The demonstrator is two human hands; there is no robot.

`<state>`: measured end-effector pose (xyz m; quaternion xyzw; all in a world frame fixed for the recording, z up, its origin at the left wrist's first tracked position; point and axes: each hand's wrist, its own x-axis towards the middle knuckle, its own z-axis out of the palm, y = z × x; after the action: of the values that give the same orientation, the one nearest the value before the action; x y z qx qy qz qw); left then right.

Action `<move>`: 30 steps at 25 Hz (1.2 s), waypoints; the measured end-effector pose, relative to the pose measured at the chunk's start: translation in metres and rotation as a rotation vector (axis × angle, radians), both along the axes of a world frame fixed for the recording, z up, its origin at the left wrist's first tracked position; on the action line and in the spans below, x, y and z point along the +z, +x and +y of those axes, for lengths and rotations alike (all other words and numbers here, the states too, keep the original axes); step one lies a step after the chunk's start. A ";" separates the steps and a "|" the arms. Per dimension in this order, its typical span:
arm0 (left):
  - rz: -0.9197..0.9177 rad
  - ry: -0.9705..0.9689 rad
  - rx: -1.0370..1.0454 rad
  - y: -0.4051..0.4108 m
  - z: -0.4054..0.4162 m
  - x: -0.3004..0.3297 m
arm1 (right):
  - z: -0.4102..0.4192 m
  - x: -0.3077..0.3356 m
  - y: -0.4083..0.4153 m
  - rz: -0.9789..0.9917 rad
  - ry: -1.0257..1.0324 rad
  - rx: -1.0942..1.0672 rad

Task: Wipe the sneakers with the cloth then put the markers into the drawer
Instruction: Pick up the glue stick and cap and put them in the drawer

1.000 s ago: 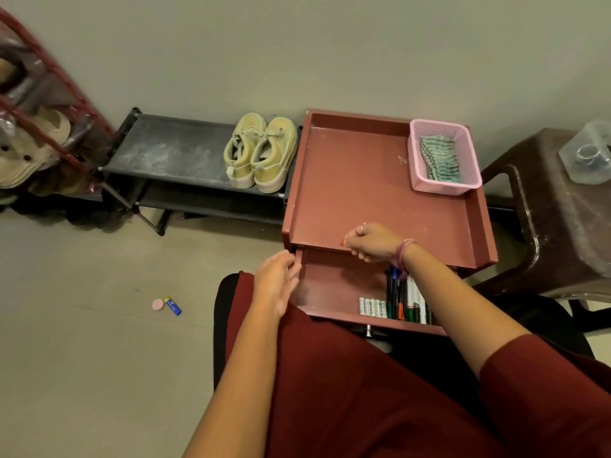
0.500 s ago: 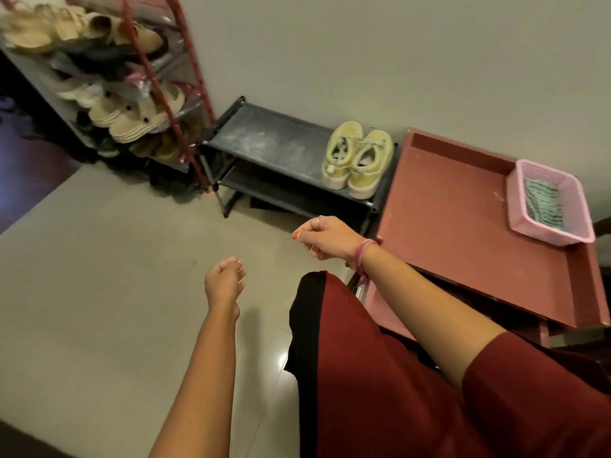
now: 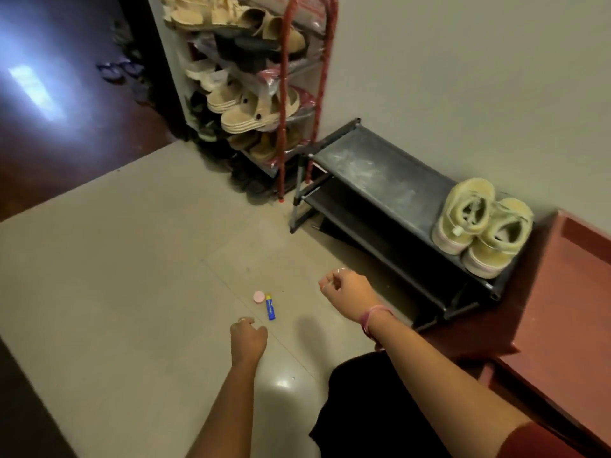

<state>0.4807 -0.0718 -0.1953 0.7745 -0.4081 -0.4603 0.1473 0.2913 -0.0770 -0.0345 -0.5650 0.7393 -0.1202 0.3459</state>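
Nearest to the camera, both arms reach forward over the floor (image 3: pixel 99 276). The left hand (image 3: pixel 248 338) hangs low with its fingers curled under and holds nothing that I can see; just beyond it on the floor lie a blue tube (image 3: pixel 270 306) and a pink cap (image 3: pixel 259 296), touching each other. The right hand (image 3: pixel 347 289) is higher and nearer to the rack (image 3: pixel 373 173), its fingers loosely curled too, and it is also empty. The sneakers (image 3: pixel 479 226) stand side by side on the right end of the rack's top shelf, next to the red table (image 3: pixel 568 309). The cloth, the markers and the drawer are not in view. Whether the tube is a marker I cannot tell. If it must go into the drawer, the left hand is best placed: lower it straight, pinch the tube at its middle, and take the cap as well. A taller shoe rack (image 3: pixel 258 94) stands further back.
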 end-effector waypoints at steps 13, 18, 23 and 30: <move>-0.346 0.189 -0.511 -0.027 -0.026 -0.123 | -0.025 -0.113 -0.001 0.325 0.117 0.350; -0.347 0.220 -0.537 -0.037 -0.054 -0.158 | -0.039 -0.131 0.008 0.355 0.101 0.432; -0.336 0.232 -0.555 -0.046 -0.075 -0.187 | -0.043 -0.133 -0.003 0.378 0.149 0.393; -0.402 0.269 -0.641 -0.063 -0.079 -0.221 | -0.053 -0.136 -0.001 0.309 0.144 0.331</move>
<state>0.4176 -0.1505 -0.4160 0.6949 -0.5858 -0.3716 -0.1893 0.2899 -0.1301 -0.1708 -0.6642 0.6872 0.0792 0.2833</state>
